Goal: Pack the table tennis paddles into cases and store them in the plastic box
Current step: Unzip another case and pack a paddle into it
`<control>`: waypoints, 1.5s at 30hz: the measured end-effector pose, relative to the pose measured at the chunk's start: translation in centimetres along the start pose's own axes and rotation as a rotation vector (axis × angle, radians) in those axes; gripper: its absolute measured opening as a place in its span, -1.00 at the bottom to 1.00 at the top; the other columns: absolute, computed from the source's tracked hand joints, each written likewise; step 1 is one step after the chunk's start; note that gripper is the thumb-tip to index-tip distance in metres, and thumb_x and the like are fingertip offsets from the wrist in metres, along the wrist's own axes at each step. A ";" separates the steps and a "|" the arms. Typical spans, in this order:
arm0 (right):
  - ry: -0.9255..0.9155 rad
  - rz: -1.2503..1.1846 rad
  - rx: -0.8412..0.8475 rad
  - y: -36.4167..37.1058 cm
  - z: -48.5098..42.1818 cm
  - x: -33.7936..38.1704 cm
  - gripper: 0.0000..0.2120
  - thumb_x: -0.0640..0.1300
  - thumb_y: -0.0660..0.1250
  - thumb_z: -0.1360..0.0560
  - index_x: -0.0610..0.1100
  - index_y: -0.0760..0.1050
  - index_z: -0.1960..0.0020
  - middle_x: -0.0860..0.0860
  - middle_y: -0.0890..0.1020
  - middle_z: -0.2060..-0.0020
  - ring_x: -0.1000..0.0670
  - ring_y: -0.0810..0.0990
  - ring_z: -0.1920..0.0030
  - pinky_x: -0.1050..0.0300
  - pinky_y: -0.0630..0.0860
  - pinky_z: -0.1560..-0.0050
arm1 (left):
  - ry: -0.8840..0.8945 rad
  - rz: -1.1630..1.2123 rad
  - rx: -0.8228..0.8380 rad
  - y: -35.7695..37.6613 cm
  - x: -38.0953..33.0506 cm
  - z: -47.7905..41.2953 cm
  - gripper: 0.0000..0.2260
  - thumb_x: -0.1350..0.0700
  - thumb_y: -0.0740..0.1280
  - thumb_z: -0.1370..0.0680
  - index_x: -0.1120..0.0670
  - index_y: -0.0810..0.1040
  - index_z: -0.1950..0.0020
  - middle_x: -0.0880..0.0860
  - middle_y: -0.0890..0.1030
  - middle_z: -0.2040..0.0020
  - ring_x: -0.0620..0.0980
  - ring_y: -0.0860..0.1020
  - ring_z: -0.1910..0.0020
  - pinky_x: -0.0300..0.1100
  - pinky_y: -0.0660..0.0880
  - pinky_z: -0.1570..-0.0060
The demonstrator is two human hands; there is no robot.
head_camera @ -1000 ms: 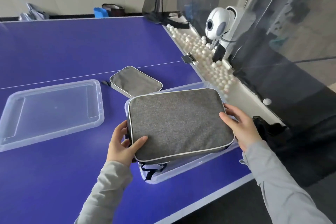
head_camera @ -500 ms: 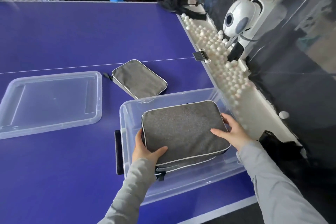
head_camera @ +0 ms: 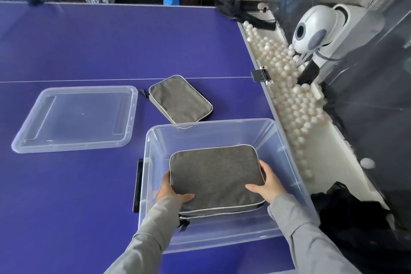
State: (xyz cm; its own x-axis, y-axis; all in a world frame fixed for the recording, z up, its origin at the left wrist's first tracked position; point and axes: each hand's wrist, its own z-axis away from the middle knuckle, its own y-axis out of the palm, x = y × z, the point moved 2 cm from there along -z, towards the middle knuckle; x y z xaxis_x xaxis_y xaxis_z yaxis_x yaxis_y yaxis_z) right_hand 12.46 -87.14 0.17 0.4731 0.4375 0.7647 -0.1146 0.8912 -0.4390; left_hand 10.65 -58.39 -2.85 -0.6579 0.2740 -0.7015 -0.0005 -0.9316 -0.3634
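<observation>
Grey woven fabric with pale piping covers the rectangular paddle case that you hold inside the clear plastic storage box, which sits at the near right corner of the blue tabletop. Your left hand clamps the case's left edge, thumb on top and fingers underneath; your right hand does the same at the right edge. The case lies nearly flat, its near side showing a zipped seam and a dark pull tab. Clear floor shows on all four sides of it, widest toward the box's far wall.

Two grey cases are in view: the held one and a second grey fabric case lying on the tabletop just beyond the box's far rim, angled to it. One transparent plastic lid rests flat to the left of the box, well apart from it, with open blue surface all round. Beyond the tabletop's right edge, many white table tennis balls fill a white trough beside a white ball-feeding machine.
</observation>
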 end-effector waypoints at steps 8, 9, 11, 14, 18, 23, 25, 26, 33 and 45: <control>-0.002 0.033 -0.025 0.1 0.0 0.1 -0.18 -0.31 0.51 -0.32 -0.09 0.19 -0.46 -0.07 0.38 -0.35 -0.06 0.39 -0.33 0.16 0.32 -0.26 | -0.027 0.109 0.025 0.0 1.1 -1.2 -0.09 0.25 0.62 -0.16 -0.11 0.25 -0.39 0.02 0.54 -0.09 0.08 0.54 -0.01 -0.18 0.49 0.12; -0.002 0.035 -0.029 0.0 0.0 0.1 -0.19 -0.31 0.51 -0.32 -0.09 0.20 -0.46 -0.07 0.38 -0.35 -0.06 0.39 -0.33 0.17 0.32 -0.24 | -0.026 0.091 0.028 0.0 1.0 -1.2 -0.09 0.24 0.62 -0.16 -0.11 0.25 -0.39 0.02 0.53 -0.07 0.08 0.54 0.00 -0.19 0.48 0.13; 0.001 0.045 -0.028 -0.1 0.0 0.1 -0.19 -0.31 0.51 -0.32 -0.09 0.20 -0.45 -0.07 0.39 -0.34 -0.06 0.39 -0.32 0.16 0.32 -0.24 | -0.026 0.055 0.029 -0.1 1.0 -1.2 -0.08 0.22 0.62 -0.17 -0.10 0.24 -0.40 0.02 0.52 -0.07 0.08 0.53 -0.01 -0.17 0.49 0.08; 0.006 0.066 -0.017 -0.1 0.1 0.1 -0.20 -0.30 0.50 -0.33 -0.10 0.18 -0.46 -0.08 0.38 -0.34 -0.07 0.38 -0.33 0.13 0.32 -0.28 | -0.020 0.011 0.037 0.0 0.9 -1.2 -0.07 0.21 0.62 -0.18 -0.08 0.21 -0.42 0.04 0.51 -0.10 0.09 0.53 -0.04 -0.13 0.50 0.01; 0.014 0.083 -0.005 0.0 0.4 0.4 -0.20 -0.27 0.50 -0.34 -0.11 0.17 -0.47 -0.09 0.37 -0.34 -0.07 0.38 -0.33 0.07 0.33 -0.33 | -0.015 -0.041 0.042 -0.2 0.7 -1.0 -0.07 0.20 0.62 -0.21 -0.05 0.19 -0.44 0.01 0.49 -0.10 0.08 0.52 -0.06 -0.16 0.47 -0.03; 0.010 0.111 -0.003 -0.2 1.1 0.8 -0.21 -0.22 0.49 -0.36 -0.13 0.16 -0.48 -0.11 0.36 -0.36 -0.09 0.38 -0.35 0.03 0.32 -0.36 | -0.023 -0.001 0.042 0.2 0.2 -0.3 -0.10 0.24 0.59 -0.25 0.04 0.18 -0.47 0.09 0.51 -0.18 0.04 0.49 -0.07 -0.15 0.45 -0.08; -0.014 0.131 -0.014 -0.3 1.6 1.0 -0.21 -0.19 0.49 -0.37 -0.15 0.16 -0.48 -0.11 0.34 -0.37 -0.09 0.35 -0.37 0.04 0.29 -0.38 | -0.026 0.026 0.017 0.5 -0.1 0.5 -0.15 0.25 0.59 -0.25 0.09 0.23 -0.44 0.10 0.52 -0.17 0.08 0.51 -0.12 -0.08 0.47 -0.16; -0.029 0.136 -0.024 -0.4 1.8 1.2 -0.21 -0.18 0.49 -0.38 -0.15 0.15 -0.48 -0.12 0.33 -0.37 -0.09 0.33 -0.38 0.04 0.27 -0.40 | -0.028 0.035 0.011 0.6 -0.2 0.8 -0.18 0.24 0.59 -0.26 0.10 0.26 -0.42 0.11 0.53 -0.19 0.11 0.52 -0.16 -0.02 0.46 -0.21; -0.227 0.159 -0.086 -0.7 3.0 3.2 -0.33 -0.13 0.41 -0.46 -0.17 0.20 -0.47 -0.10 0.34 -0.39 -0.06 0.30 -0.41 0.06 0.21 -0.44 | 0.138 -0.404 -0.029 0.8 -3.2 4.2 -0.20 -0.12 0.41 -0.43 0.12 0.08 -0.51 0.09 0.18 -0.49 0.08 0.15 -0.47 -0.03 0.17 -0.43; -0.632 0.342 0.058 5.2 6.2 8.6 -0.45 -0.11 0.31 -0.53 -0.20 0.23 -0.46 -0.09 0.32 -0.42 -0.04 0.27 -0.44 0.34 0.04 -0.36 | 0.458 -0.795 -0.538 -3.7 -4.0 10.7 -0.25 -0.26 0.17 -0.52 0.05 -0.07 -0.55 0.00 -0.05 -0.57 -0.01 -0.05 -0.54 -0.13 -0.04 -0.47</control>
State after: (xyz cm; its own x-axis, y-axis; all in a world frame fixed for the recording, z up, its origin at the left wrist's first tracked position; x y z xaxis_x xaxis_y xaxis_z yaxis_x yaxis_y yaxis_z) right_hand 10.51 -77.98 7.35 -0.1911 0.6634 0.7235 -0.2203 0.6893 -0.6902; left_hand 5.22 -58.53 7.83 -0.2683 0.9258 -0.2664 0.1009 -0.2480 -0.9635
